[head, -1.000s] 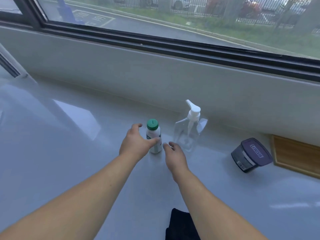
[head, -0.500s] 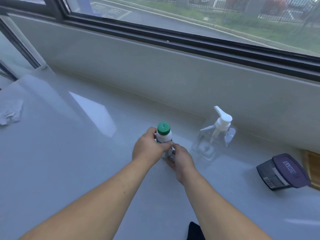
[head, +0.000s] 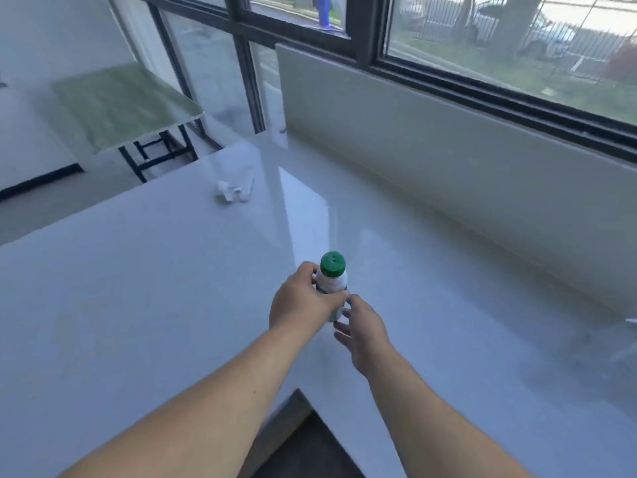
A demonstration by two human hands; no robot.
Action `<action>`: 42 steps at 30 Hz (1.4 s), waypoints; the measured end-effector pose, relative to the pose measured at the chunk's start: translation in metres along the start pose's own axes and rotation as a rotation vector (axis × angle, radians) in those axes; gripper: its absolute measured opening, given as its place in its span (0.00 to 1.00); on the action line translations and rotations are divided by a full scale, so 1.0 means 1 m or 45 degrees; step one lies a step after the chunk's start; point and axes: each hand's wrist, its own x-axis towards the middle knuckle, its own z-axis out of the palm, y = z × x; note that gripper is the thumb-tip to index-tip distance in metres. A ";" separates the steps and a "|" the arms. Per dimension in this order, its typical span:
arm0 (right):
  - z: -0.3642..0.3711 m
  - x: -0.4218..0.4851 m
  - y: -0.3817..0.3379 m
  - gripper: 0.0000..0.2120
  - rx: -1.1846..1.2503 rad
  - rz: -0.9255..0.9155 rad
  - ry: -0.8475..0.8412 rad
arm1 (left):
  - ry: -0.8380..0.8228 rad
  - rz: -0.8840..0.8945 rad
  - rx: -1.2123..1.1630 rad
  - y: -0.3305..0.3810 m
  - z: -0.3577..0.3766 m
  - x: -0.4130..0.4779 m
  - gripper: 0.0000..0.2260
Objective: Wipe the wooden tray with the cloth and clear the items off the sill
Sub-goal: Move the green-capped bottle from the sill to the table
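Note:
A small white bottle with a green cap (head: 332, 276) is upright above the white sill (head: 448, 305), near the middle of the view. My left hand (head: 300, 300) is wrapped around its body from the left. My right hand (head: 362, 331) is just to the right of the bottle's lower part with its fingers spread, touching or nearly touching it. The wooden tray, the cloth, the pump bottle and the dark jar are out of view.
A crumpled white tissue (head: 234, 193) lies on the sill's far left part. The window frame (head: 482, 98) and white wall panel run along the back. A green-topped table (head: 117, 101) stands at the far left. The sill's inner corner edge (head: 298, 391) shows dark floor below.
My left hand closed on the green-capped bottle and carried it to the left. The view swung left, so the pump bottle, jar, tray and cloth left the frame. My right hand followed alongside.

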 end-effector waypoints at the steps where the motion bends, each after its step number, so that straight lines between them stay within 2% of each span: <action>1: 0.032 -0.004 0.008 0.06 -0.024 0.011 -0.038 | 0.039 -0.029 -0.008 -0.020 -0.027 0.000 0.18; 11: 0.332 -0.070 0.120 0.05 -0.392 0.090 -0.435 | 0.458 -0.381 -0.077 -0.237 -0.279 -0.052 0.20; 17: 0.459 -0.113 0.206 0.10 -0.587 0.141 -0.655 | 0.651 -0.576 -0.144 -0.351 -0.379 -0.110 0.21; 21: 0.516 -0.140 0.260 0.09 -0.718 0.181 -0.764 | 0.755 -0.712 -0.163 -0.409 -0.420 -0.151 0.20; 26: 0.551 -0.162 0.304 0.06 -0.824 0.232 -0.832 | 0.819 -0.824 -0.192 -0.452 -0.440 -0.186 0.21; 33: 0.557 -0.161 0.328 0.07 -0.903 0.226 -0.821 | 0.804 -0.875 -0.213 -0.478 -0.430 -0.195 0.23; 35: 0.554 -0.161 0.328 0.07 -0.913 0.206 -0.827 | 0.813 -0.877 -0.227 -0.481 -0.427 -0.195 0.28; 38: 0.545 -0.158 0.321 0.07 -0.942 0.150 -0.842 | 0.799 -1.030 -0.223 -0.484 -0.422 -0.206 0.44; 39: 0.538 -0.156 0.315 0.08 -0.956 0.106 -0.840 | 0.762 -1.108 -0.185 -0.484 -0.417 -0.212 0.43; 42: 0.500 -0.144 0.288 0.13 -1.058 -0.131 -0.763 | 0.544 -1.184 -0.016 -0.479 -0.388 -0.226 0.20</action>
